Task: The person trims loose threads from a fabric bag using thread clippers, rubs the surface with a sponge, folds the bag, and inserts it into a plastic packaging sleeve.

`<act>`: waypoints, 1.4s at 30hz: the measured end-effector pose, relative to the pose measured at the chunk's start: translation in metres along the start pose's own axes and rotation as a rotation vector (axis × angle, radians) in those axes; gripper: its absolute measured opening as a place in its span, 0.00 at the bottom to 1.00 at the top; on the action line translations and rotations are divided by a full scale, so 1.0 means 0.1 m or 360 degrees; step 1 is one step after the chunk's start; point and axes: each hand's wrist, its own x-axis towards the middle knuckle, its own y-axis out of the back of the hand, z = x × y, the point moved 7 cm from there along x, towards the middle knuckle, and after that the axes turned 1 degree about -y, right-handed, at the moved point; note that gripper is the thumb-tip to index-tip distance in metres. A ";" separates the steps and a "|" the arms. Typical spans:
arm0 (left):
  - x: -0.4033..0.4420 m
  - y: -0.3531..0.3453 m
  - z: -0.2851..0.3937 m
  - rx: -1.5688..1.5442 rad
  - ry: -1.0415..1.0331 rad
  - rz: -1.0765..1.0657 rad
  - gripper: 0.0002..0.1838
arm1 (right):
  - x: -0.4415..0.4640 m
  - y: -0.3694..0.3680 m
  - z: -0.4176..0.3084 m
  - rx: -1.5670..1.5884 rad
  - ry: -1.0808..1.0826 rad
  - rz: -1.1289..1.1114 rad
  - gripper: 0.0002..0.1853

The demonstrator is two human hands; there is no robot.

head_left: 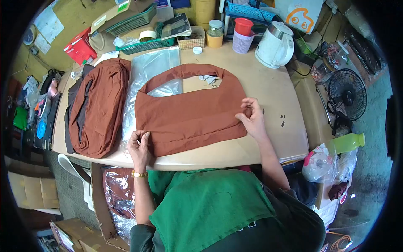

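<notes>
A rust-brown cloth bag [189, 113] lies flat on the beige table [273, 96], its wide strap curving away at the top. My left hand [139, 145] pinches the bag's lower left edge between thumb and fingers. At the right side of the bag, my right hand [251, 117] has its thumb and fingers closed on the edge. Left of it rests a pile of similar brown bags [100, 107], with a dark one partly beneath. Clear plastic sheets [155, 63] lie between the pile and the flat bag, partly under the bag.
A white kettle [275, 44], stacked cups [242, 35], a lidded jar [215, 33] and green baskets [145, 45] line the table's back. A black fan [347, 93] stands at the right. Below the table's left front is a cardboard box [100, 201] holding plastic-wrapped brown cloth.
</notes>
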 end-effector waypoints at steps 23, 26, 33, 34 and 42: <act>-0.51 -1.28 0.61 0.1550 -0.1078 -0.0741 0.31 | -0.44 -0.94 -0.65 -0.1647 0.0982 -0.0419 0.26; -0.10 -0.37 0.34 0.0986 -0.0735 -0.0128 0.30 | 0.09 0.25 -0.22 -0.1993 0.0623 0.0198 0.21; -0.19 -0.24 0.78 0.1244 -0.0938 0.0190 0.22 | -0.01 0.61 0.22 -0.1140 -0.0446 -0.0112 0.15; -0.19 -0.41 0.85 0.1088 -0.0991 0.0105 0.20 | -0.11 0.37 0.11 -0.1305 -0.0301 -0.0308 0.17; -0.26 -2.42 1.28 0.0981 -0.1403 -0.0501 0.29 | -0.64 -0.12 -0.10 -0.1399 0.0714 -0.0106 0.17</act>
